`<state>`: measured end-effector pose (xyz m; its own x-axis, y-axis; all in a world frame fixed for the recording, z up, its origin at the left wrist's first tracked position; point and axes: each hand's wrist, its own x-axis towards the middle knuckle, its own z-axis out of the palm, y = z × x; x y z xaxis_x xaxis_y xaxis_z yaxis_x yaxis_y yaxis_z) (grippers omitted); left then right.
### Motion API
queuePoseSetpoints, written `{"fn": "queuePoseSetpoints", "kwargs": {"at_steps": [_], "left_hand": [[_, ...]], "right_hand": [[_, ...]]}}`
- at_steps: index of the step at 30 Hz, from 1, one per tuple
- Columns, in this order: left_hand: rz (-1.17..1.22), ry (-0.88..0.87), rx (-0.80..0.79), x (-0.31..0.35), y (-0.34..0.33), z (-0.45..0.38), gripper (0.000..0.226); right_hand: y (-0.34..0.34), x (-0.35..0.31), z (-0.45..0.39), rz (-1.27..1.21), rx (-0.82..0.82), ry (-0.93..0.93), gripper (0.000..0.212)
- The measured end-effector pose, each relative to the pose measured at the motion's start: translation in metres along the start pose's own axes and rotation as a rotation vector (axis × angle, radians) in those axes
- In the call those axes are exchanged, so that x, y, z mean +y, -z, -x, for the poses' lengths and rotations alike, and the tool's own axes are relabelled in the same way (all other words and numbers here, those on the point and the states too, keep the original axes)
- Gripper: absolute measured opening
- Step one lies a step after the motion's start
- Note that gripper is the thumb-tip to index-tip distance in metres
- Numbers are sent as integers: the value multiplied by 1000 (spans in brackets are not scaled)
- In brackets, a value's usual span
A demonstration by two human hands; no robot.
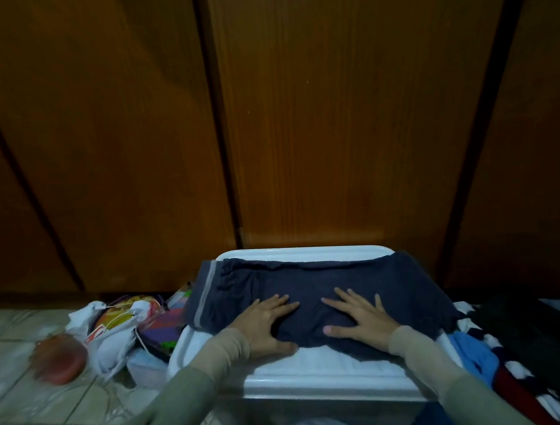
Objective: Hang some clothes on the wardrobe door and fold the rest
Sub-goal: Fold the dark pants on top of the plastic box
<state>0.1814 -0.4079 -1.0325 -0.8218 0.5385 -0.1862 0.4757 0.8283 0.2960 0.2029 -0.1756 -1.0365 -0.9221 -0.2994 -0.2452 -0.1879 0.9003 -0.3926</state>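
A dark navy garment (pixel 314 286) with a grey stripe along its left edge lies spread flat on a white plastic box lid (pixel 304 374). My left hand (pixel 265 320) rests flat on the garment's near left part, fingers straight and spread. A short way to the right, my right hand (pixel 360 318) presses flat on the cloth too, fingers spread. Behind the box stand the brown wooden wardrobe doors (pixel 332 124), all closed.
A heap of clothes (pixel 504 359), blue, striped and black, lies right of the box. On the tiled floor (pixel 23 336) to the left sit a white drawstring bag (pixel 111 339), colourful items and a blurred reddish round object (pixel 60 358).
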Motion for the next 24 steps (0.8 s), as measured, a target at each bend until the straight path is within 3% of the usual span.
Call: {"fn": "queuePoseSetpoints", "kwargs": {"at_steps": [4, 10, 17, 24], "left_hand": [[-50, 34, 35, -5, 2, 17, 75], [-232, 56, -5, -6, -4, 17, 65], [-278, 88, -29, -14, 3, 11, 60], [-473, 55, -18, -26, -1, 6, 66]], "right_hand": [[-5, -16, 10, 217, -31, 84, 76], [-9, -30, 12, 447, -59, 32, 64], [-6, -24, 9, 337, -40, 44, 72], [-4, -14, 12, 309, -2, 94, 71]]}}
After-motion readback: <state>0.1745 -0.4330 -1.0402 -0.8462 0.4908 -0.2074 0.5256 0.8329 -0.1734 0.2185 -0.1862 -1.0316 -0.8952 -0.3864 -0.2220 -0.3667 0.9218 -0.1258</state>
